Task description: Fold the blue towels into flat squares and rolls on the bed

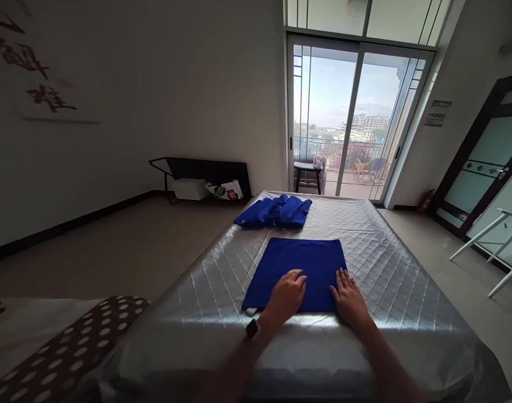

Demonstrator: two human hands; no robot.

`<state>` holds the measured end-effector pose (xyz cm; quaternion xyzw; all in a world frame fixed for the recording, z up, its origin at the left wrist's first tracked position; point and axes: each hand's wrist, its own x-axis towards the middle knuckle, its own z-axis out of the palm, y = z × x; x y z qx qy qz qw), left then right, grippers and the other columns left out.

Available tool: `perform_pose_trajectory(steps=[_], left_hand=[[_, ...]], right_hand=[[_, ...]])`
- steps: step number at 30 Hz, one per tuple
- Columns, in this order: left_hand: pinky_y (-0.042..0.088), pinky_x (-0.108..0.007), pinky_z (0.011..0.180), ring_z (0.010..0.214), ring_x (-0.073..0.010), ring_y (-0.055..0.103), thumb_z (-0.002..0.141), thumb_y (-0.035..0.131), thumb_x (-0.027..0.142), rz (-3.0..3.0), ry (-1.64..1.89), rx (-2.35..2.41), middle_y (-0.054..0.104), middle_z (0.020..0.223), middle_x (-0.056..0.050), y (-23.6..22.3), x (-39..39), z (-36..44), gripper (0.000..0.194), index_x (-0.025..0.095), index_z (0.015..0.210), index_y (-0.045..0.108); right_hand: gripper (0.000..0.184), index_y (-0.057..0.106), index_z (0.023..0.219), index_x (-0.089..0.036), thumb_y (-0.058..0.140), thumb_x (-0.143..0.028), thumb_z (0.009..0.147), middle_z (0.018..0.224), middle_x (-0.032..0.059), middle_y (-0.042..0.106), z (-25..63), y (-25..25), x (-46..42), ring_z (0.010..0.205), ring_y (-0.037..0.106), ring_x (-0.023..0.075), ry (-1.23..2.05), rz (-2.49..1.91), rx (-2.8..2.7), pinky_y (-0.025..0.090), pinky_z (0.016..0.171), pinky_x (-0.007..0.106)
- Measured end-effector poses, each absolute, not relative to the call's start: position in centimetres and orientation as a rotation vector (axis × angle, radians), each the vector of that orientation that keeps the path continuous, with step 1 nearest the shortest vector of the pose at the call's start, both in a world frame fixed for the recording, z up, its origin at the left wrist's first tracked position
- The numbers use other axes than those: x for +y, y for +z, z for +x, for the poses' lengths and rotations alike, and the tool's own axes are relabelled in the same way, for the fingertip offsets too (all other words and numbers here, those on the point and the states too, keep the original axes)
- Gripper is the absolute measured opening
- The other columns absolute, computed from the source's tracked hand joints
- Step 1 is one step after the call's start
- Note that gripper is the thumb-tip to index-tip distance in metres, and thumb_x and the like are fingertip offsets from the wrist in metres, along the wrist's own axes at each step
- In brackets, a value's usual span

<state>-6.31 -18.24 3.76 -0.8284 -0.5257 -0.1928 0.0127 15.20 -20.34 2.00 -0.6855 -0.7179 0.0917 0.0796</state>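
A flat blue cloth (300,254), roughly square, lies on the silver quilted mattress cover (382,280) in front of me. A small white tag sticks out at its near left corner. My left hand (288,291) is over the near middle of the cloth, fingers loosely bent and apart from the thumb; whether the fingertips press on it I cannot tell. Along the cloth's right edge my right hand (349,295) lies flat, fingers stretched forward. Neither hand grips anything. Farther back is a pile of blue cloths (277,211), overlapping one another.
A brown polka-dot fabric (83,341) is at the lower left, beside the bed. By the far wall stands a black bench (205,169) with a white box (189,189). Glass sliding doors (323,112) are beyond the bed, and a white stool (487,240) is at right.
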Motion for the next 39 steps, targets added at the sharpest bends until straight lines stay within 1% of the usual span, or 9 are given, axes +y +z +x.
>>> perform_pose_trajectory(steps=[3, 6, 11, 14, 18, 24, 29, 35, 39], left_hand=[[0.036, -0.045, 0.118, 0.142, -0.0248, 0.045, 0.103, 0.039, 0.040, -2.722, -0.568, -1.392, 0.054, 0.150, -0.007, 2.5, -16.9, -1.7, 0.044, 0.024, 0.140, 0.058], [0.029, -0.049, 0.121, 0.148, -0.0266, 0.035, 0.104, 0.028, 0.051, -2.766, -0.428, -1.422, 0.044, 0.158, -0.006, 1.3, -16.0, -1.1, 0.055, 0.027, 0.150, 0.046], [0.021, -0.050, 0.124, 0.153, -0.0280, 0.024, 0.101, 0.025, 0.058, -2.641, -0.249, -1.785, 0.032, 0.164, -0.007, 0.3, -15.4, -7.6, 0.065, 0.024, 0.156, 0.036], [0.022, -0.051, 0.123, 0.153, -0.0305, 0.023, 0.101, 0.024, 0.057, -2.468, -0.226, -1.996, 0.029, 0.164, -0.013, -0.2, -15.6, -12.8, 0.069, 0.017, 0.156, 0.034], [0.029, -0.049, 0.121, 0.151, -0.0304, 0.028, 0.102, 0.025, 0.051, -2.356, -0.289, -2.085, 0.030, 0.162, -0.020, -1.5, -16.4, -17.2, 0.069, 0.008, 0.155, 0.033], [0.033, -0.050, 0.119, 0.147, -0.0311, 0.038, 0.100, 0.033, 0.040, -2.390, -0.329, -1.921, 0.042, 0.155, -0.021, -2.7, -17.2, -18.1, 0.061, 0.007, 0.150, 0.044], [0.035, -0.052, 0.118, 0.144, -0.0324, 0.041, 0.098, 0.033, 0.032, -2.389, -0.297, -1.847, 0.044, 0.153, -0.020, -2.7, -17.9, -18.3, 0.056, 0.007, 0.144, 0.053], [0.033, -0.053, 0.119, 0.138, -0.0338, 0.050, 0.096, 0.033, 0.027, -2.360, -0.266, -1.865, 0.057, 0.143, -0.021, -0.5, -17.5, -17.5, 0.054, 0.007, 0.138, 0.059], [0.029, -0.051, 0.121, 0.142, -0.0318, 0.045, 0.099, 0.027, 0.029, -2.472, -0.330, -1.753, 0.054, 0.147, -0.020, 2.3, -15.2, -11.2, 0.056, 0.006, 0.143, 0.054]], right_hand=[[0.065, 0.024, 0.159, -0.006, 0.023, -0.042, 0.104, 0.166, 0.0131, 0.018, 15.1, 2.2, -20.4, 0.155, 0.012, 0.0220, 0.283, -2.073, -2.151, 0.014, 0.125, 0.041], [0.066, 0.023, 0.159, -0.005, 0.023, -0.042, 0.104, 0.165, 0.0139, 0.019, 15.0, 2.3, -20.4, 0.155, 0.012, 0.0222, 0.307, -2.068, -2.156, 0.014, 0.125, 0.042], [0.065, 0.023, 0.159, -0.006, 0.023, -0.041, 0.104, 0.166, 0.0135, 0.018, 15.0, 2.3, -20.4, 0.155, 0.012, 0.0218, 0.312, -2.048, -2.145, 0.013, 0.125, 0.041], [0.065, 0.022, 0.159, -0.004, 0.024, -0.041, 0.105, 0.166, 0.0150, 0.018, 15.0, 2.3, -20.4, 0.155, 0.012, 0.0224, 0.331, -2.059, -2.142, 0.013, 0.125, 0.041], [0.066, 0.022, 0.159, -0.005, 0.022, -0.042, 0.105, 0.166, 0.0143, 0.017, 15.2, 2.1, -20.3, 0.155, 0.012, 0.0217, 0.330, -2.064, -2.158, 0.011, 0.125, 0.040], [0.067, 0.024, 0.158, -0.005, 0.023, -0.044, 0.104, 0.166, 0.0127, 0.019, 16.2, 2.3, -20.1, 0.155, 0.014, 0.0217, 0.358, -2.071, -2.192, 0.013, 0.125, 0.039], [0.065, 0.029, 0.158, -0.007, 0.023, -0.043, 0.104, 0.164, 0.0128, 0.025, 16.2, 4.2, -16.9, 0.153, 0.020, 0.0225, 0.306, -2.062, -2.179, 0.015, 0.125, 0.039], [0.064, 0.028, 0.156, 0.000, 0.025, -0.036, 0.104, 0.163, 0.0185, 0.024, 15.1, 4.5, -12.0, 0.154, 0.019, 0.0241, 0.296, -2.123, -2.103, 0.018, 0.124, 0.039], [0.063, 0.026, 0.157, -0.002, 0.023, -0.035, 0.104, 0.164, 0.0165, 0.023, 14.9, 3.2, -11.4, 0.154, 0.018, 0.0226, 0.236, -2.153, -2.061, 0.016, 0.124, 0.039]])
